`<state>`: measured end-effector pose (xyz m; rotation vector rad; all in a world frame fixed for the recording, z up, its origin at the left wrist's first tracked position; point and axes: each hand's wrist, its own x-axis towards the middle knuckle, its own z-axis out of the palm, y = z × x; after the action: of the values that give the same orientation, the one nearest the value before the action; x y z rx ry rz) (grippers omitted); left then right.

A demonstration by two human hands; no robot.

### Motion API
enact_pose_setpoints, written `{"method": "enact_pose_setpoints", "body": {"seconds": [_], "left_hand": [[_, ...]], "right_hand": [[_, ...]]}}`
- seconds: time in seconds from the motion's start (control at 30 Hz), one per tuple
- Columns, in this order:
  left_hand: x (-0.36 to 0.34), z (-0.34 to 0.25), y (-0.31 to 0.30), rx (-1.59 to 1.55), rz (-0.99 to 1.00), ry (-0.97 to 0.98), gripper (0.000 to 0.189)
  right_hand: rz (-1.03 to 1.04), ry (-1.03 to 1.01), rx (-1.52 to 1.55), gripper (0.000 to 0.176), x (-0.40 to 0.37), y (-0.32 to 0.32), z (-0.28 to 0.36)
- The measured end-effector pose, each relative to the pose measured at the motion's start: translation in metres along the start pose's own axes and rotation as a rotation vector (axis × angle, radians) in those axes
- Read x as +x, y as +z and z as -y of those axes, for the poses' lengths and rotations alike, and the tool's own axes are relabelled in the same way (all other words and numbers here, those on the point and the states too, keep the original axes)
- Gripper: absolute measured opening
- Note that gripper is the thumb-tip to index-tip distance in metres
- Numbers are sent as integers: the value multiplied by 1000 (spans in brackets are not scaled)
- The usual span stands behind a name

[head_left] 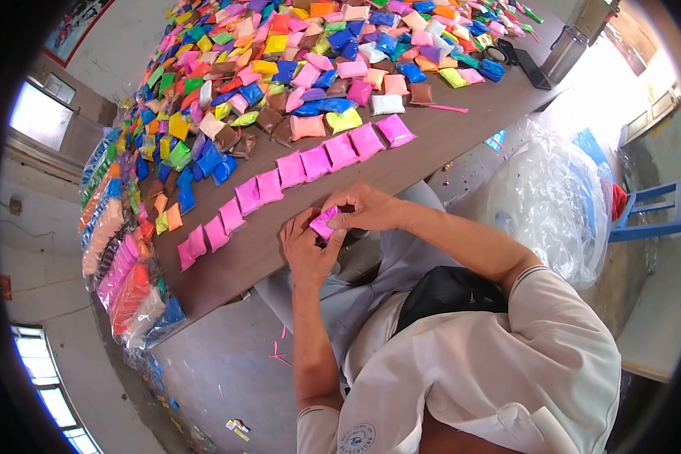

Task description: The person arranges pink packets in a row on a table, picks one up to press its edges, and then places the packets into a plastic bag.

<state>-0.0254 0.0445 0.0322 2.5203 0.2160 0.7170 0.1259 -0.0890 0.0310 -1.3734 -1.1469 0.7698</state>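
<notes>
A small pink packet (325, 222) is held between both my hands at the table's near edge. My left hand (307, 248) closes round its lower left side, with the thumb against it. My right hand (365, 209) pinches its right side between thumb and fingers. Just beyond my hands, a slanting row of several pink packets (290, 170) lies on the brown table (257, 253), running from lower left to upper right. What is inside the packets cannot be made out beyond its colour.
A large heap of multicoloured packets (277, 44) covers the far part of the table. Filled clear bags (129, 284) line its left end. A metal flask (565, 54) and a dark phone-like slab (533, 69) are at the right. Clear plastic sheeting (545, 204) lies beside a blue stool (647, 210).
</notes>
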Motion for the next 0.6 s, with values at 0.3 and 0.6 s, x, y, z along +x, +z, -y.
{"method": "enact_pose_setpoints", "body": {"seconds": [0.3,0.6], "left_hand": [[-1,4,4,8,-7,-18,40],[-1,-1,5,53,-1,28,39]], "right_hand": [[-73,137,182,22,2,6,8],[-69,121,242,17,9,-2,-15]]}}
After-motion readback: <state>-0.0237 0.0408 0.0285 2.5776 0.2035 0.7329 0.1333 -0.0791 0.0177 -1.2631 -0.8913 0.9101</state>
